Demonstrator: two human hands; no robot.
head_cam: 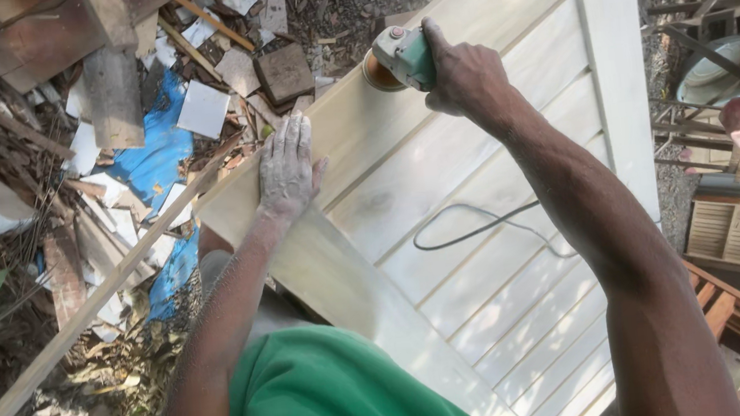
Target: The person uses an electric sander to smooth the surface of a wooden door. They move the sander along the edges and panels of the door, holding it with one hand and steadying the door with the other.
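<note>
At the far left I see a heap of scrap: broken boards, pale tile pieces and a crumpled blue sheet lying on the ground, with a long thin wooden strip running diagonally from the lower left up toward the panel's edge. Moving right, my left hand lies flat and open, fingers stretched out and dusted white, palm pressed down on the near frame rail of the pale wooden door panel; it grips nothing, only bears on the wood. Below it I see my green shirt. The panel itself slopes from the lower middle up to the top right, with slatted boards set inside its frame. Further right, my right hand is closed tight around the body of a green angle grinder, whose round sanding disc touches the upper part of the same frame rail, well apart from my left hand. The grinder's dark cord loops across the slats beneath my right forearm. At the far right edge stand wooden frames and a round pale basin.
</note>
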